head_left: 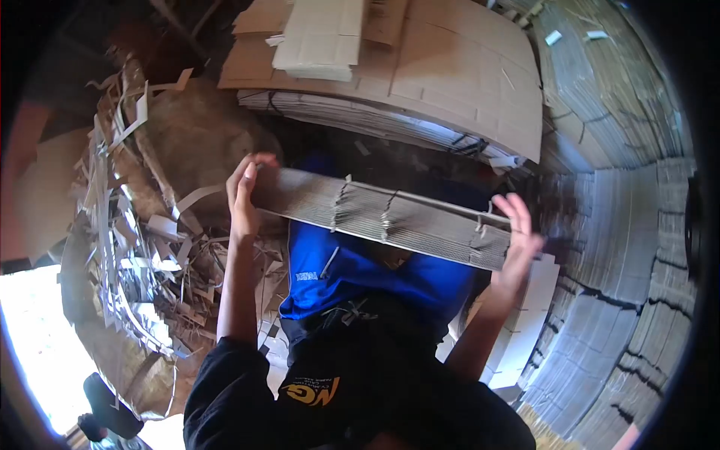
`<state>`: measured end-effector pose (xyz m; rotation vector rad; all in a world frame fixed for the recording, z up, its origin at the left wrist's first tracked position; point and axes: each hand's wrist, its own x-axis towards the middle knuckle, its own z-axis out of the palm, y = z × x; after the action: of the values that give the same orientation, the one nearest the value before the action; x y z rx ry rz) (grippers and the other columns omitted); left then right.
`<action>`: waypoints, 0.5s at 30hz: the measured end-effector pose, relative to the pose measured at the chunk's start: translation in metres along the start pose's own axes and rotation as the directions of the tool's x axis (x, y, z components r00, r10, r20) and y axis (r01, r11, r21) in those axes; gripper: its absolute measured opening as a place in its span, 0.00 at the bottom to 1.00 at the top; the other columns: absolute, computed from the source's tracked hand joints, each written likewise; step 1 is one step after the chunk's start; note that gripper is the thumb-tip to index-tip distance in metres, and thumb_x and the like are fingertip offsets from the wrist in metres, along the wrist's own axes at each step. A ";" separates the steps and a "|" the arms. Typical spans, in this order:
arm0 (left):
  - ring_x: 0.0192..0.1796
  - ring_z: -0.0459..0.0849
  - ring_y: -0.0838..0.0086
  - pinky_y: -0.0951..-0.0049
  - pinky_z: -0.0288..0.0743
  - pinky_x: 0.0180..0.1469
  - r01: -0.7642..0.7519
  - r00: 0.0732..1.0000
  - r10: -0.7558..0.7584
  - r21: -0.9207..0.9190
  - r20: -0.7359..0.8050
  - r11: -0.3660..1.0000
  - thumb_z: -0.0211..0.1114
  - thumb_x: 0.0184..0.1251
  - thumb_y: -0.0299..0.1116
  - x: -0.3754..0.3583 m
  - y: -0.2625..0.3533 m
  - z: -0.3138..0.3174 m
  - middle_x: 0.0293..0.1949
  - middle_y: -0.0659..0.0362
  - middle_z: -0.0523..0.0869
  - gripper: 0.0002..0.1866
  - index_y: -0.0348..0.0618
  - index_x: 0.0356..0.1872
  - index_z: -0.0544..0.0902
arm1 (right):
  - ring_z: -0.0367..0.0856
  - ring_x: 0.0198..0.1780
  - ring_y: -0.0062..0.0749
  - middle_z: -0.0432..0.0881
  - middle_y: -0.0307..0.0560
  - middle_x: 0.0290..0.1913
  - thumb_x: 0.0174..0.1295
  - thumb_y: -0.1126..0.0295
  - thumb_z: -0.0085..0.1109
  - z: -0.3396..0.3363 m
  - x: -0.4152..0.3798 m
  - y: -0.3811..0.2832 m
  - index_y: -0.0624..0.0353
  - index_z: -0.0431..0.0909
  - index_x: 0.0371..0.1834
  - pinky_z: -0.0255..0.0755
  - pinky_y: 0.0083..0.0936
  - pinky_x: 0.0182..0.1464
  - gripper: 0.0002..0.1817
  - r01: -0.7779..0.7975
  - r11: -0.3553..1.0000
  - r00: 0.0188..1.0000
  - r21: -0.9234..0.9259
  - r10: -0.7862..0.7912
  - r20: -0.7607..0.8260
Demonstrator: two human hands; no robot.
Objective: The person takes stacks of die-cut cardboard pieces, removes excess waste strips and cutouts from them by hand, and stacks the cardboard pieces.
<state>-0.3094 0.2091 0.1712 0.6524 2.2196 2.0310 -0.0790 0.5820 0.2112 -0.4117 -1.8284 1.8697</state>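
The cardboard stack [435, 223] lies crosswise above the blue-clad lap [322, 259], between the two hands, with three ragged lines crossing its long face. The left hand [246, 182] grips one end, thumb up; the right hand [516, 240] is wide, fingers spread, at the opposite end. Beyond it, a smaller cardboard pile [319, 41] rests on large flat sheets [465, 75]; paper scraps [154, 262] lie to the left.

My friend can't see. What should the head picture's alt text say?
A person's left hand and right hand are at opposite ends of a tied cardboard bundle, over blue trousers. A scrap heap is at left, cardboard stacks at right.
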 end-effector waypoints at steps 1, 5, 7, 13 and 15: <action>0.53 0.80 0.74 0.73 0.66 0.61 0.046 0.994 -0.044 0.014 -0.102 0.999 0.48 0.80 0.51 -0.001 -0.005 0.002 0.49 0.52 0.86 0.29 0.30 0.45 0.84 | 0.69 0.69 0.42 0.72 0.58 0.69 0.67 0.25 0.26 -0.006 0.002 0.004 0.65 0.68 0.69 0.55 0.38 0.74 0.52 0.002 1.000 1.000 -0.008 -0.002 -0.021; 0.42 0.80 0.79 0.77 0.69 0.53 -0.001 0.960 -0.005 -0.019 -0.280 1.000 0.55 0.79 0.42 0.002 -0.016 0.017 0.38 0.57 0.88 0.21 0.32 0.35 0.86 | 0.71 0.68 0.39 0.75 0.55 0.65 0.73 0.34 0.36 -0.019 -0.004 0.008 0.64 0.71 0.66 0.58 0.34 0.72 0.42 -0.228 0.812 0.974 -0.537 0.185 -0.134; 0.40 0.80 0.80 0.77 0.69 0.51 -0.006 0.946 0.000 -0.017 -0.324 1.000 0.57 0.78 0.39 0.002 -0.016 0.020 0.35 0.58 0.88 0.19 0.33 0.34 0.86 | 0.75 0.62 0.37 0.79 0.51 0.59 0.75 0.44 0.43 -0.019 -0.020 -0.002 0.63 0.76 0.60 0.63 0.31 0.67 0.32 -0.004 0.913 0.998 -0.407 -0.018 -0.052; 0.34 0.80 0.82 0.78 0.71 0.45 0.037 0.896 -0.023 0.023 -0.443 0.999 0.62 0.76 0.36 0.003 -0.007 0.025 0.28 0.61 0.87 0.17 0.35 0.29 0.86 | 0.78 0.50 0.27 0.84 0.42 0.47 0.74 0.61 0.54 0.022 -0.049 0.009 0.63 0.81 0.50 0.69 0.24 0.57 0.16 0.065 0.823 0.899 -0.565 -0.294 -0.325; 0.34 0.80 0.83 0.79 0.71 0.45 0.022 0.910 -0.009 0.027 -0.415 0.999 0.62 0.76 0.36 0.007 0.003 0.031 0.28 0.61 0.87 0.17 0.35 0.29 0.86 | 0.77 0.47 0.23 0.84 0.40 0.43 0.73 0.62 0.56 0.015 -0.031 0.030 0.63 0.81 0.48 0.69 0.22 0.55 0.14 0.026 0.860 0.841 -0.509 -0.294 -0.454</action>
<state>-0.3046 0.2403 0.1716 0.2102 2.4626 2.3098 -0.0647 0.5535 0.1787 -0.8164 -1.8456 1.0125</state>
